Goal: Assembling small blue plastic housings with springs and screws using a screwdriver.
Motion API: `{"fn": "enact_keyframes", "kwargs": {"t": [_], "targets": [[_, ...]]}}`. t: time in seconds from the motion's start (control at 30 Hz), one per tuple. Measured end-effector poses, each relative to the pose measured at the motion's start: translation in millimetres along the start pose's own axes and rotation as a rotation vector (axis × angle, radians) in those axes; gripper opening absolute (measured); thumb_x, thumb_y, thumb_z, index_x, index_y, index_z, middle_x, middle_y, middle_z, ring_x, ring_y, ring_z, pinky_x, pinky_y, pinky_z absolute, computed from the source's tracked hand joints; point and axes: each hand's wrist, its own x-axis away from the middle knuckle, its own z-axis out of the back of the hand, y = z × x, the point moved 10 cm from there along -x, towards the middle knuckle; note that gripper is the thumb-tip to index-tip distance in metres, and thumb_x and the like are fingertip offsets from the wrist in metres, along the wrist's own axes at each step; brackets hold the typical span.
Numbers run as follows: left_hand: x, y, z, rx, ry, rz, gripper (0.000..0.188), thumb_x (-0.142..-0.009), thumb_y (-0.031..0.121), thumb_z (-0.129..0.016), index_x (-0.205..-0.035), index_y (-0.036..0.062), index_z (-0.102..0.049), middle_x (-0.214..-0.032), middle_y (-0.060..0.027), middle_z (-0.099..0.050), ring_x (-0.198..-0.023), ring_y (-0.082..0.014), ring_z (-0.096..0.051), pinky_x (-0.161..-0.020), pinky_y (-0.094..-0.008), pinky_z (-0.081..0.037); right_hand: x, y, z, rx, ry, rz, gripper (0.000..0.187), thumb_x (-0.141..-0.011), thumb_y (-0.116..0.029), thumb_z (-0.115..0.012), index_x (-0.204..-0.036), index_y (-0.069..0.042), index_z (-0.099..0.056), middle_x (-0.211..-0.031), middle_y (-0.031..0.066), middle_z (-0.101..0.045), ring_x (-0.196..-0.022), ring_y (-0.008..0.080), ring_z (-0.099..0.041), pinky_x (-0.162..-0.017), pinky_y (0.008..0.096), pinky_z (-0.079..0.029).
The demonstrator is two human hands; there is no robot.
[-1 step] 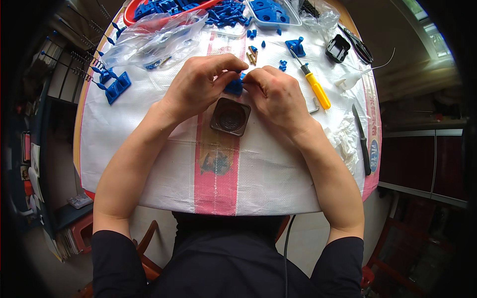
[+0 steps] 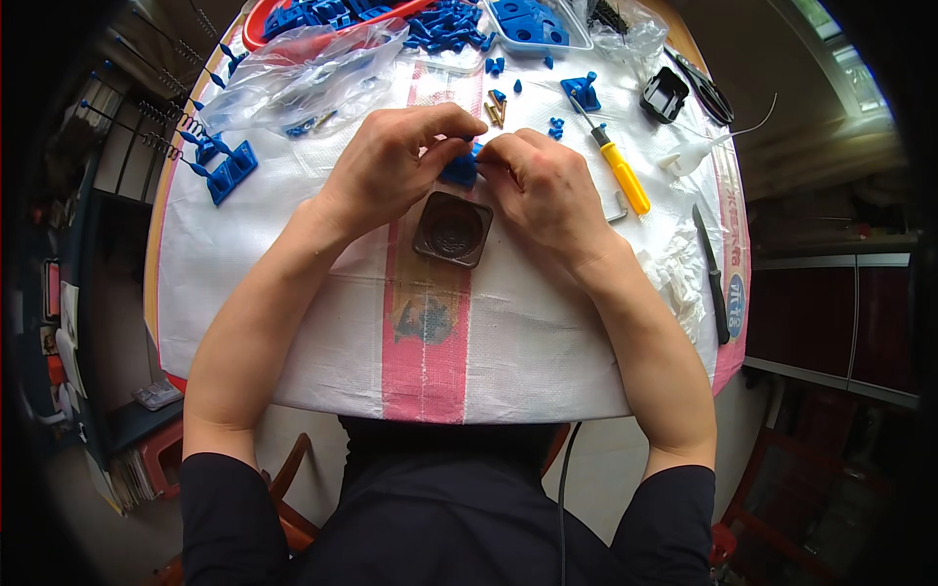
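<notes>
Between my hands is a small blue plastic part [image 2: 459, 173], mostly covered by my fingers. My left hand [image 2: 396, 156] is closed, thumb and forefinger curled at the part's upper left. From the right, the fingers of my right hand [image 2: 549, 184] are pinched together at the part's edge; any small piece between them is hidden. Just below the blue part lies a dark, square, shallow container [image 2: 452, 230] with rounded corners. Several brass-coloured screws [image 2: 497, 109] lie beyond my hands, among small blue pieces [image 2: 495, 66].
To the right lie a yellow-handled screwdriver [image 2: 622, 176], a blue bracket [image 2: 583, 93], a white squeeze bottle [image 2: 681, 159], crumpled tissue [image 2: 676, 269] and a black-handled knife [image 2: 716, 283]. A plastic bag [image 2: 303, 78] and blue assemblies with springs [image 2: 230, 171] are at left. Tubs of blue parts stand behind.
</notes>
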Motion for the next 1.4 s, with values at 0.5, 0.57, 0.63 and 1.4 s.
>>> {"fn": "enact_keyframes", "kwargs": {"t": [0.5, 0.57, 0.63, 1.4], "targets": [[1.6, -1.3, 0.9, -0.048, 0.028, -0.038, 0.017, -0.085, -0.001, -0.070, -0.101, 0.0021, -0.069, -0.087, -0.0104, -0.072, -0.078, -0.0204, -0.071, -0.070, -0.0301, -0.056, 0.6, -2.4, 1.9, 0.026, -0.003, -0.006, 0.012, -0.084, -0.014, -0.069, -0.086, -0.004, -0.065, -0.079, 0.0152, -0.065, -0.072, 0.0348, -0.065, -0.066, 0.0444, -0.052], [1.8, -1.9, 0.4, -0.031, 0.022, -0.036, 0.016, -0.085, -0.001, -0.070, -0.100, 0.0026, -0.070, -0.086, -0.0103, -0.072, -0.077, -0.0204, -0.071, -0.070, -0.0300, -0.056, 0.8, -2.5, 0.6, 0.027, -0.012, -0.006, 0.012, -0.083, -0.014, -0.070, -0.087, -0.004, -0.065, -0.079, 0.0151, -0.065, -0.072, 0.0347, -0.065, -0.066, 0.0443, -0.052], [1.8, -1.4, 0.8, -0.006, 0.011, -0.028, 0.015, -0.085, -0.001, -0.070, -0.100, 0.0030, -0.070, -0.086, -0.0102, -0.072, -0.076, -0.0205, -0.071, -0.069, -0.0298, -0.055, 0.3, -3.3, -0.3, 0.030, -0.022, -0.018, 0.013, -0.083, -0.013, -0.070, -0.089, -0.003, -0.065, -0.080, 0.0154, -0.065, -0.073, 0.0347, -0.066, -0.067, 0.0442, -0.052], [1.3, 1.9, 0.7, 0.073, -0.037, -0.056, 0.014, -0.085, -0.003, -0.066, -0.099, 0.0008, -0.068, -0.086, -0.0124, -0.071, -0.080, -0.0259, -0.071, -0.073, -0.0329, -0.056, 4.4, -21.1, 1.2, 0.152, -0.033, 0.075, 0.022, -0.080, -0.019, -0.076, -0.079, -0.005, -0.060, -0.073, 0.0104, -0.063, -0.067, 0.0289, -0.065, -0.060, 0.0405, -0.051]]}}
